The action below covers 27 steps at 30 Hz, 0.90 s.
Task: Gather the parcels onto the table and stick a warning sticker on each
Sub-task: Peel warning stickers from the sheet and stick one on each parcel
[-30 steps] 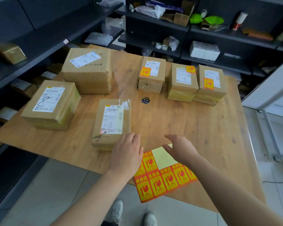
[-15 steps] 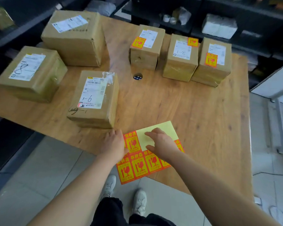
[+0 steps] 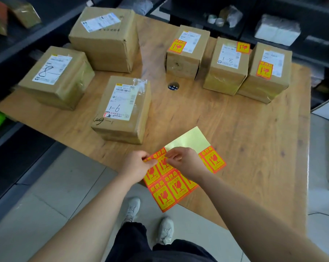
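Observation:
Several brown parcels stand on the wooden table (image 3: 235,140). Three at the back right carry orange-yellow warning stickers: one (image 3: 186,52), one (image 3: 228,67) and one (image 3: 267,72). Three on the left bear only white labels: a large box (image 3: 107,36), a box marked 8 (image 3: 57,76) and a box marked 1-6 (image 3: 124,108). The sticker sheet (image 3: 171,188) lies over the table's near edge, its bare yellow backing at the top. My left hand (image 3: 137,165) pinches the sheet's left edge. My right hand (image 3: 184,161) pinches a sticker's upper corner near the middle of the sheet.
Dark shelves with more parcels and bags run along the left (image 3: 12,35) and the back (image 3: 273,29). A small round hole (image 3: 173,86) sits in the table's middle. Grey floor tiles and my shoes (image 3: 165,231) lie below the near edge.
The view has tilted down and closer. Both hands came from hovering over the sheet to gripping it, the left at its edge, the right's fingertips closing on a sticker.

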Tool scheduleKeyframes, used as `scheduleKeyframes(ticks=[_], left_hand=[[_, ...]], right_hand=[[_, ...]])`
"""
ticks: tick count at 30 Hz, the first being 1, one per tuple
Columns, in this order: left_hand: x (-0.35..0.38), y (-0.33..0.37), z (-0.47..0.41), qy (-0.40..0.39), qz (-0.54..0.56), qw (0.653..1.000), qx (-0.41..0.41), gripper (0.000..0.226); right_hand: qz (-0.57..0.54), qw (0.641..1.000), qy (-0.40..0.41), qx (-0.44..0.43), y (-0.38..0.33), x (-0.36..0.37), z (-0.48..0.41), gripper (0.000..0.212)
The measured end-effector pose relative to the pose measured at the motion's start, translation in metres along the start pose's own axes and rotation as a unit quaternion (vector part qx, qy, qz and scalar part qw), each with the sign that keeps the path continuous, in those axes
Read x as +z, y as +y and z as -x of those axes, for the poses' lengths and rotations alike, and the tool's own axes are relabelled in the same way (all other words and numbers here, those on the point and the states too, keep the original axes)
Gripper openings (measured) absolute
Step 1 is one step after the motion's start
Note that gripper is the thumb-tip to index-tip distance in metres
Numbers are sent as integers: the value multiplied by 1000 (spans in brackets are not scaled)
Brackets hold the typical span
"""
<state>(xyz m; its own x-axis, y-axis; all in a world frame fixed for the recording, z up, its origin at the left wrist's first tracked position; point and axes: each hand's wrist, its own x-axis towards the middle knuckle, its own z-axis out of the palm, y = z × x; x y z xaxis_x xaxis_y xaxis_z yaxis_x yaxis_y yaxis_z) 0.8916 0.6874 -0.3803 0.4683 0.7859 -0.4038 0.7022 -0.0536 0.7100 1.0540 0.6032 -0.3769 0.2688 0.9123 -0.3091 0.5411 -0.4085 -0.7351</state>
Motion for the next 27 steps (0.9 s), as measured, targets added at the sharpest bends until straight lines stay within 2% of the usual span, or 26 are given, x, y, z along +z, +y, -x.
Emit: scheduleKeyframes(ticks=[4,9,15,18,22,27], left_hand=[[5,0,2,-40,58,997,13,15],[11,3,5,-30,70,997,33,16],[18,7,8,0,85,995,49,9],[19,10,12,10,102,993,59,9],[18,11,18,-45,76,992,93,18],[20,12,20,-51,89,992,79,22]], right_hand=[[-45,999,23,1,-3,5,2,12],[-77,995,57,2,-3,6,6,16],[-104,992,75,-11,-4,4,13,10],[-94,993,73,-21,-5,3,15,9],[-58,996,52,-37,-4,0,17,10],[-39,998,39,-44,0,0,20,12]])
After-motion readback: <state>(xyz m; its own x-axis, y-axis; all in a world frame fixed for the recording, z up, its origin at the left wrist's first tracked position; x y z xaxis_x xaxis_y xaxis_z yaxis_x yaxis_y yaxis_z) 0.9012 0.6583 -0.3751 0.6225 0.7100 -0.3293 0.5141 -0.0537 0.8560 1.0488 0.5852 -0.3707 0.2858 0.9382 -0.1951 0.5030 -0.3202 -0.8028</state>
